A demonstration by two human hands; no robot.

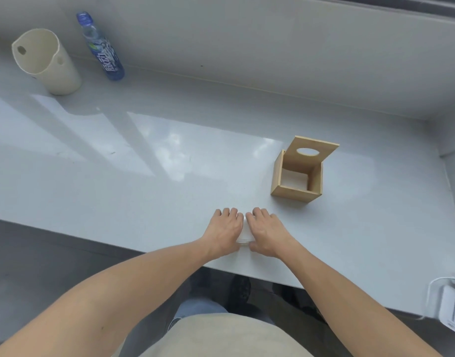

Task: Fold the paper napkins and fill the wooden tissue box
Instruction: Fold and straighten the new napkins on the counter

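Observation:
A small white stack of paper napkins [245, 234] lies on the white counter near its front edge, mostly covered by my hands. My left hand [225, 229] presses on the stack's left side, fingers bent over its far edge. My right hand [266, 230] presses on the right side, thumb at the near edge. The wooden tissue box [296, 180] stands to the right and further back, apart from my hands. Its lid with an oval hole [314, 150] is tipped up at the back, and something white shows at its bottom.
A cream cylindrical holder [47, 61] and a blue drink bottle [101, 48] stand at the far left by the back wall. A white device with a cable [450, 311] hangs at the counter's right front corner. The counter's front edge [144, 249] runs just below my wrists.

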